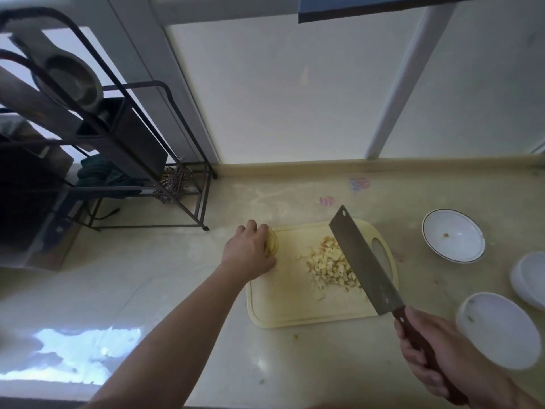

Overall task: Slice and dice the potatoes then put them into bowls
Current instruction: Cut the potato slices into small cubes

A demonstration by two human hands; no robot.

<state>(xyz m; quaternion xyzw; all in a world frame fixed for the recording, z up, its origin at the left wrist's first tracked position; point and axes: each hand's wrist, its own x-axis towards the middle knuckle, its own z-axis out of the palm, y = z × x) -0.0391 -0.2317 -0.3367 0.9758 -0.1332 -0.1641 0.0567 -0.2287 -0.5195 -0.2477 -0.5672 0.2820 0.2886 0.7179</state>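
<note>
- On the pale cutting board (295, 308), a heap of diced potato (327, 265) lies right of centre, with the cleaver (364, 261) tilted against its right edge.
- At the board's far-left corner sits a stack of potato slices (272, 245), half hidden under the left hand (249, 252), whose fingers curl over the top of it.
- Right hand (436, 361) is clenched round the cleaver's reddish-brown handle, the blade's long axis running from near-right up to far-left (its tip points toward the back wall).
- The stack's own long axis seems to run left-right, slices on edge with faces toward the dice; the hand covers too much to be sure.
- 3 white bowls stand on the counter to the right: the rimmed bowl (454, 236) holds 1 scrap, the near bowl (498, 329) looks almost bare, and a 3rd (530, 278) is cut by the frame edge.
- Risks, as I judge them: the slices could fan apart or slide off the corner if the left grip loosens; dice could spill over the board's edge if the blade pushes too fast; fingertips sit near wherever the next cut lands.
</note>
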